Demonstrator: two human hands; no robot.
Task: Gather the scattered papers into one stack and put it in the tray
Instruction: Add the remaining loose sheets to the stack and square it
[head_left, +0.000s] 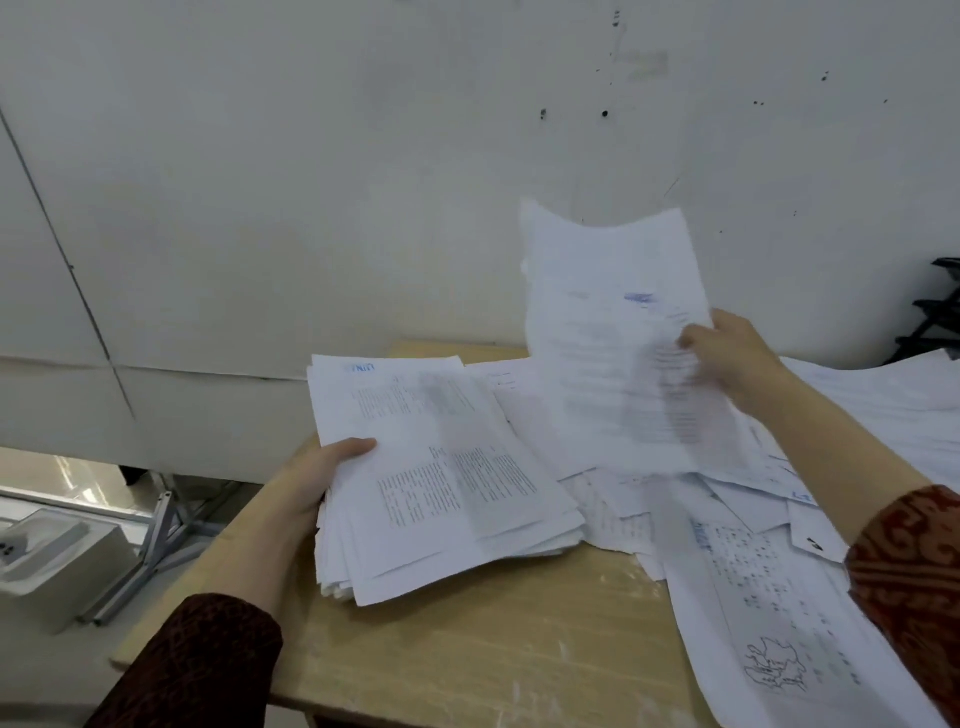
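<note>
Covering wooden table (467, 670), scattered papers (753, 597), white wall (311, 182)

Stack (441, 478) left of loose papers (769, 571)

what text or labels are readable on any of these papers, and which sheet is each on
No text can be read for certain.
Blue heading at the top of the thick white paper stack gripped by the left hand: blurred, mirrored-looking letters, unreadable.
Blue mark on the white sheet lifted by the right hand: motion-blurred.
Black body print on these: too small.
White sheet with a map-like drawing on the wooden table: too small.
</note>
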